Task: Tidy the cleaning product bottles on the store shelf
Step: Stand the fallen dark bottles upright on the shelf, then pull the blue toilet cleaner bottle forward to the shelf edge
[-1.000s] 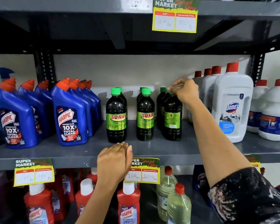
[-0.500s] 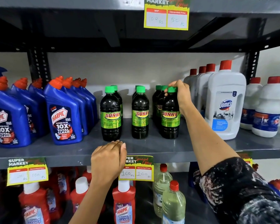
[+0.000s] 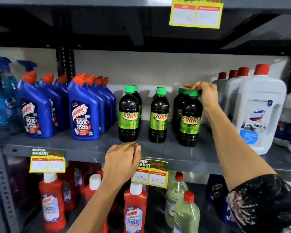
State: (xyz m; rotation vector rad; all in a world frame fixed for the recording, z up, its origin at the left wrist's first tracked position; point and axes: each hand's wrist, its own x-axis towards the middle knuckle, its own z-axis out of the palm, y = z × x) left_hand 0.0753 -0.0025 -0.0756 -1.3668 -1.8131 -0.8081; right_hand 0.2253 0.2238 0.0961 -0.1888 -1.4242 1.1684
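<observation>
Nearest the camera, on the lower shelf, stood red Harpic bottles (image 3: 134,211) with white caps and two pale bottles (image 3: 186,214) with red caps, partly screened by both forearms. A patterned dark sleeve (image 3: 265,202) covered the right upper arm at lower right.

At the front lip of the grey middle shelf (image 3: 84,148), the left hand (image 3: 123,158) lay palm down, fingers curled together over the edge, holding nothing; it overlapped the left edge of a yellow price tag (image 3: 149,174). A second price tag (image 3: 47,160) hung further left.

On the middle shelf, three rows of dark Sunny bottles (image 3: 128,115) with green caps stood upright, labels forward. The right hand (image 3: 203,93) was at the top of the front bottle of the right row (image 3: 190,121), fingers closed about its green cap (image 3: 192,93) from the right side, one finger extended behind toward the caps of the bottles behind it. That bottle stood upright on the shelf, well apart from the left hand.

Blue Harpic bottles (image 3: 84,111) with red caps flanked the Sunny rows to the left, spray bottles (image 3: 3,91) beyond them. White Domex jugs (image 3: 259,111) stood just beside the right forearm.

Above, another price tag (image 3: 196,14) hung from the upper shelf.
</observation>
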